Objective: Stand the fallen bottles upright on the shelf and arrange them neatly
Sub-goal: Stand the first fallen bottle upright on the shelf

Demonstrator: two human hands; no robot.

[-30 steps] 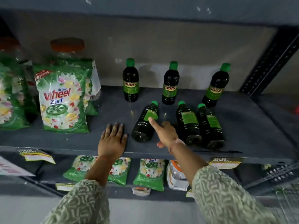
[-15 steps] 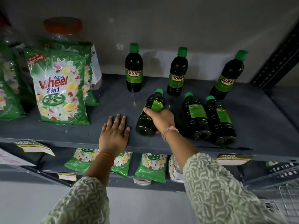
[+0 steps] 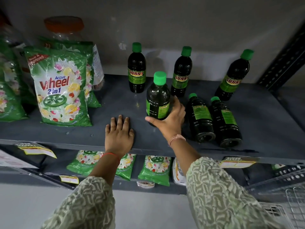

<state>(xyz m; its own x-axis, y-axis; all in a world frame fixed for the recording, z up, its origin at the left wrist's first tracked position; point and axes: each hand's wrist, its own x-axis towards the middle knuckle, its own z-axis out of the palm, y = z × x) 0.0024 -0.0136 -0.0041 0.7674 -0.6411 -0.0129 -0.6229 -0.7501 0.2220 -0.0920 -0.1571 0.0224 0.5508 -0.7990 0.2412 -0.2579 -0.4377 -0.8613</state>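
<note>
Your right hand (image 3: 170, 119) was closed around the lower body of one dark bottle (image 3: 157, 98), which stood upright near the front middle of the grey shelf (image 3: 115, 103), cap up. Your left hand (image 3: 119, 135) lay flat and open on the shelf edge, holding nothing. Two fallen bottles (image 3: 199, 118) (image 3: 225, 121) lay side by side just right of your right hand, caps toward the wall. Three bottles (image 3: 136, 70) (image 3: 181, 73) (image 3: 233, 76) stood upright behind. A detergent pack (image 3: 61, 90) stood at left.

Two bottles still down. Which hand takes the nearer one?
Right. The right hand holds the upright bottle beside the nearer fallen bottle; the left hand lies flat on the shelf, farther off.
</note>
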